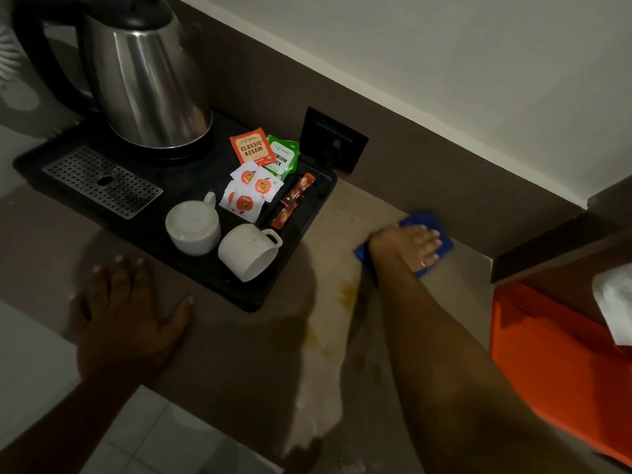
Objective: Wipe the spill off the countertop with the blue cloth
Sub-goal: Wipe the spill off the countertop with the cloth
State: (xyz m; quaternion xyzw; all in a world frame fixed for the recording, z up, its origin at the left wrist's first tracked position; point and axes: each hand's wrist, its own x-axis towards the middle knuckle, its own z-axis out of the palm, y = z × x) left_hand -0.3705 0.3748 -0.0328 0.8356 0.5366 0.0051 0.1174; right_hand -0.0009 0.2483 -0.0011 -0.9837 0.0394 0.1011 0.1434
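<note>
The blue cloth (429, 223) lies flat on the brown countertop (239, 364), far back against the wall, right of the tray. My right hand (405, 246) presses down on it with fingers spread, covering most of the cloth. A yellowish spill (347, 290) stains the counter nearer to me, beside my right forearm, with a fainter smear (314, 340) further forward. My left hand (131, 313) rests palm down on the counter's front left, fingers apart, holding nothing.
A black tray (191, 271) carries a steel kettle (147, 80), a perforated drip grate (102, 181), two white cups (193, 227) (249, 251) and several tea and sugar sachets (253, 172). A black wall socket (337, 140) sits behind it. An orange surface (554, 354) is at the right.
</note>
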